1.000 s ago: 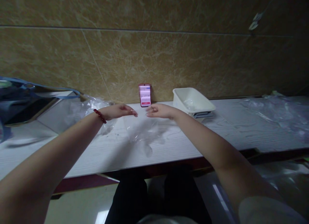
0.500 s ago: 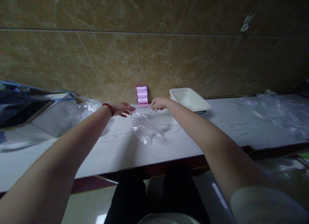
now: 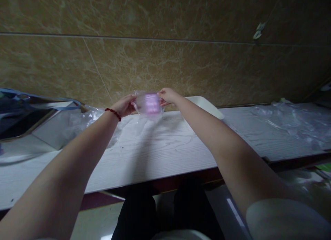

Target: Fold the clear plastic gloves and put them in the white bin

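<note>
A clear plastic bag [image 3: 140,101] is stretched upright between my two hands, raised above the white wood-grain shelf. My left hand [image 3: 125,105], with a red bead bracelet at the wrist, pinches its left edge. On the opposite side, my right hand [image 3: 168,96] grips the bag near its upper corner. Directly behind the film, a phone with a glowing pinkish screen [image 3: 152,103] stands against the wall and shows blurred through the plastic. My right forearm partly covers a white plastic tray [image 3: 204,105].
To the left stands a white box [image 3: 53,129] with a dark top, a blue strap [image 3: 62,107] and crumpled clear plastic [image 3: 94,116] around it. More clear plastic bags [image 3: 292,123] lie at the right end. The tiled wall [image 3: 144,68] closes off the back of the shelf [image 3: 121,164].
Both hands have lifted the plastic bag off the shelf, and it now covers the phone screen from view. My left hand has gone from spread fingers to a pinch.
</note>
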The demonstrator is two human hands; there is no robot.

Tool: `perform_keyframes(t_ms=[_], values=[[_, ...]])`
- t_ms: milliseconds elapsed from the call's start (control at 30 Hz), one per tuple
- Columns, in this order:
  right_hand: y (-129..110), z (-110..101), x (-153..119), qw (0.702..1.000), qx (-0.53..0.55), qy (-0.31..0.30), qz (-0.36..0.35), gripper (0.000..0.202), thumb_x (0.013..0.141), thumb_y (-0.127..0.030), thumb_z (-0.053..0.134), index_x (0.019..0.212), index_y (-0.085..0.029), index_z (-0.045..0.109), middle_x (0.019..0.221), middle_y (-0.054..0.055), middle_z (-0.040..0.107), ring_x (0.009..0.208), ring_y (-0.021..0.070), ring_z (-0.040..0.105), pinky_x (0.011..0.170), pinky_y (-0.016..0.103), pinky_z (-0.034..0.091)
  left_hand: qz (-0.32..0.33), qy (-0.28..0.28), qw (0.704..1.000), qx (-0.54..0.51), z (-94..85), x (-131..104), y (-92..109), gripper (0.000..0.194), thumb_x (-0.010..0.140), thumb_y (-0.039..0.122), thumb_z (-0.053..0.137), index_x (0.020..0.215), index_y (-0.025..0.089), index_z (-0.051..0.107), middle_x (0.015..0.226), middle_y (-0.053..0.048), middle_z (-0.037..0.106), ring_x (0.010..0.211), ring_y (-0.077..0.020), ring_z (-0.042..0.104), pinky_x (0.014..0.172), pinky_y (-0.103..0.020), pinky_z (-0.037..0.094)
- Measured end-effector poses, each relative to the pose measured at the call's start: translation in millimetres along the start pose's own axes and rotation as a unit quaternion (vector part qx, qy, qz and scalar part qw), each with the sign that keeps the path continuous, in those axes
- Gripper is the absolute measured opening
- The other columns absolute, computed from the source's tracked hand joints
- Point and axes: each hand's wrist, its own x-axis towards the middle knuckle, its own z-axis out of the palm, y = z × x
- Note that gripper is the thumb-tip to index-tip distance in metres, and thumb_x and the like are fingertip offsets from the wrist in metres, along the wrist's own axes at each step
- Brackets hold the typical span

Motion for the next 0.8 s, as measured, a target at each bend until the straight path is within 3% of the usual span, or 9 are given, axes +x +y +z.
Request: perform_keyframes(t_ms=[167,333,467,567,667,800], values=[[2.6,-1.3,14.6,0.999,-0.013,0.031,-0.024,0.008,0.083,-0.020,0.043,0.076,-0.018,0.042,0.058,-0.004,0.044,0.048,0.0062,0.049,0.050,0.024,0.049,0.005,0.040,0.997,0.060,-2.4,7.2,5.7,0.020,0.064,0.020,0.059,0.071,0.019,0.041,0.060,0.007,0.046,0.048,-0.0043,0.048,0.046,-0.016,0.039],[9.2,-1.7,26.4,0.985,-0.087,0.079,-0.124,0.007,0.082,-0.022,0.042,0.080,-0.017,0.046,0.060,-0.003,0.047,0.053,0.0082,0.052,0.056,0.026,0.048,0.063,0.097,0.970,0.216,3.9,20.1,6.6,0.017,0.072,0.027,0.051,0.083,0.021,0.039,0.073,0.004,0.051,0.047,-0.0039,0.051,0.038,-0.011,0.028],[10.4,-5.6,26.5,0.960,-0.143,0.116,-0.211,0.011,0.082,-0.025,0.042,0.082,-0.017,0.049,0.064,-0.002,0.050,0.063,0.0097,0.054,0.067,0.028,0.046,0.094,0.104,0.935,0.325,3.9,28.1,3.7,0.019,0.076,0.028,0.046,0.093,0.022,0.038,0.068,0.004,0.053,0.038,-0.0031,0.045,0.036,-0.013,0.028],[10.4,-9.4,24.2,0.955,-0.146,0.123,-0.229,0.012,0.083,-0.025,0.040,0.085,-0.017,0.049,0.063,-0.002,0.050,0.062,0.0090,0.053,0.067,0.028,0.046,0.125,0.107,0.930,0.328,4.7,26.7,3.9,0.022,0.077,0.032,0.044,0.095,0.021,0.038,0.059,0.005,0.050,0.033,-0.0025,0.038,0.036,-0.015,0.029],[11.3,-12.7,21.7,0.963,-0.126,0.112,-0.209,0.012,0.083,-0.025,0.039,0.086,-0.018,0.048,0.058,-0.004,0.047,0.052,0.0074,0.051,0.060,0.027,0.047,0.135,0.091,0.950,0.268,7.0,18.8,5.4,0.026,0.075,0.038,0.047,0.093,0.020,0.042,0.056,0.005,0.048,0.036,-0.0028,0.038,0.039,-0.015,0.029],[13.6,-15.2,18.9,0.978,-0.092,0.088,-0.164,0.008,0.082,-0.024,0.041,0.084,-0.018,0.045,0.056,-0.005,0.044,0.046,0.0075,0.049,0.051,0.027,0.047,0.093,-0.009,0.961,0.261,4.8,8.2,4.3,0.032,0.063,0.043,0.060,0.077,0.016,0.050,0.056,0.004,0.047,0.046,-0.0057,0.043,0.044,-0.017,0.032]])
